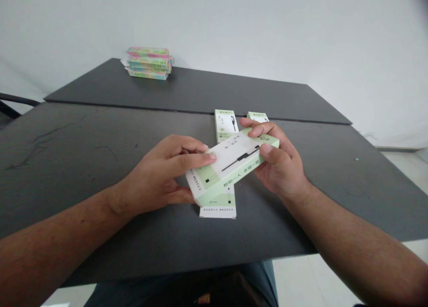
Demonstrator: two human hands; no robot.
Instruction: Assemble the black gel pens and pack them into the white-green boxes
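Observation:
Both hands hold a flat white and pale-green pen box [234, 157] tilted above the dark table. At its left end, my left hand [177, 166] grips it, fingers on top and thumb below. The right end is between the thumb and fingers of my right hand [282, 157]. Beneath the held box, a similar box [218, 212] lies on the table, mostly covered. Just beyond are another such box [226, 123] and one more [257, 116], the latter partly hidden behind my right hand.
The dark table [100, 235] has a seam separating it from a second dark tabletop [234, 90] behind. A stack of pink, green and blue boxes [149, 64] stands at the far left, near the white wall [250, 30]. A black metal bar [20, 99] shows at the left edge.

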